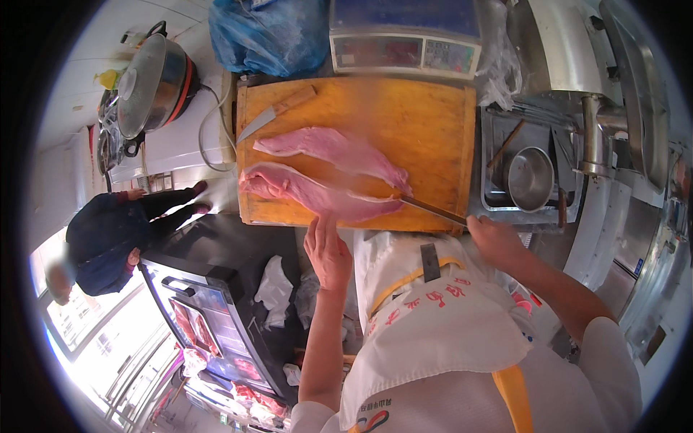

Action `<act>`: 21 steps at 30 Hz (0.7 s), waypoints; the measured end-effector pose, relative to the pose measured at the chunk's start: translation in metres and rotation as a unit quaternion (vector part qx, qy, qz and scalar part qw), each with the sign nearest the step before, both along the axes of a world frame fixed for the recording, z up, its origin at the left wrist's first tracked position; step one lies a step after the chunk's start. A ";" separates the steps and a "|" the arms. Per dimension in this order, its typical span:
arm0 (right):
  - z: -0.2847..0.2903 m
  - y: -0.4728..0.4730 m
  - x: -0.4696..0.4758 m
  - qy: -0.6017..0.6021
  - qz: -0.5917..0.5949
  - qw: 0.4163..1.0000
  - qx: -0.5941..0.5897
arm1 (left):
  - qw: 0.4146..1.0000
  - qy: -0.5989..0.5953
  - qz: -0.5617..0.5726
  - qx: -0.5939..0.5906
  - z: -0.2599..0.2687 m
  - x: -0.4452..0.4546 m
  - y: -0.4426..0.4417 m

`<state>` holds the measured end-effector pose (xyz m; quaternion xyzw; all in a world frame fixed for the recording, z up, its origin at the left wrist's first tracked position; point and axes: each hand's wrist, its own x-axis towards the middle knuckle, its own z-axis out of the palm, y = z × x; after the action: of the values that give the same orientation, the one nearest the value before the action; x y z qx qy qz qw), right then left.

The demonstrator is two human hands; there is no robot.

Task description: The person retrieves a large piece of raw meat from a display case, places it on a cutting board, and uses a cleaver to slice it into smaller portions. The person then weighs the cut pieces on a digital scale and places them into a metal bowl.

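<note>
Two long pieces of raw pink meat lie on a wooden cutting board. My right hand (pixel 495 242) grips a long knife (pixel 436 210) whose tip reaches between the right ends of the far meat piece (pixel 335 149) and the near meat piece (pixel 314 192). At the front edge of the cutting board (pixel 427 119), the fingertips of my left hand (pixel 329 251) rest against the near piece, without grasping it. A second knife with a wooden handle (pixel 295 100) lies at the board's far left corner. The right hand covers the held knife's handle.
Behind the board stand a digital scale (pixel 406 54) and a blue plastic bag (pixel 270 40). To the right, a metal tray (pixel 490 197) holds a steel bowl (pixel 530 178). A lidded electric pot (pixel 154 89) stands left. Another person (pixel 111 238) is beside a lit display case (pixel 216 325).
</note>
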<state>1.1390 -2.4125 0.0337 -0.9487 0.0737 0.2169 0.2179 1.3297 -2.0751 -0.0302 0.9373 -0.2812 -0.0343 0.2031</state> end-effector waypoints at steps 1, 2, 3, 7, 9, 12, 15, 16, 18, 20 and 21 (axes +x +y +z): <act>0.002 -0.004 -0.009 0.025 -0.006 1.000 -0.010 | 1.000 0.002 0.002 0.001 0.001 -0.002 0.000; 0.005 -0.008 -0.019 0.051 -0.013 0.998 -0.019 | 1.000 0.007 0.004 -0.004 0.001 -0.004 0.001; 0.005 -0.012 -0.022 0.080 -0.017 0.996 -0.019 | 1.000 0.006 0.008 -0.009 0.004 -0.001 0.000; 0.024 -0.021 -0.039 0.108 -0.100 0.989 0.000 | 0.999 0.000 0.002 -0.049 0.016 0.008 0.005; 0.027 -0.015 -0.031 0.064 -0.174 0.983 0.011 | 0.994 -0.038 0.019 -0.096 0.034 0.034 -0.003; 0.019 0.007 0.006 -0.031 -0.258 0.966 -0.010 | 0.992 -0.062 -0.001 -0.106 0.053 0.107 -0.032; -0.038 0.013 0.036 -0.231 -0.236 0.943 -0.033 | 0.990 -0.086 -0.105 -0.038 0.036 0.190 -0.052; -0.044 0.014 0.047 -0.234 -0.230 0.944 -0.032 | 0.991 -0.065 -0.117 0.010 0.025 0.208 -0.048; -0.051 0.018 0.063 -0.236 -0.221 0.946 -0.033 | 0.984 -0.020 -0.142 0.106 0.013 0.232 -0.047; -0.061 0.021 0.065 -0.247 -0.224 0.942 -0.039 | 0.974 0.016 -0.145 0.172 0.013 0.242 -0.049; -0.064 0.022 0.065 -0.252 -0.227 0.940 -0.044 | 0.967 0.035 -0.148 0.204 0.017 0.245 -0.054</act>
<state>1.2039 -2.3910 -0.0306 -0.9390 0.2389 -0.0877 0.2312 1.5751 -2.1291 -0.0132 0.9052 -0.3963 -0.1529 0.0103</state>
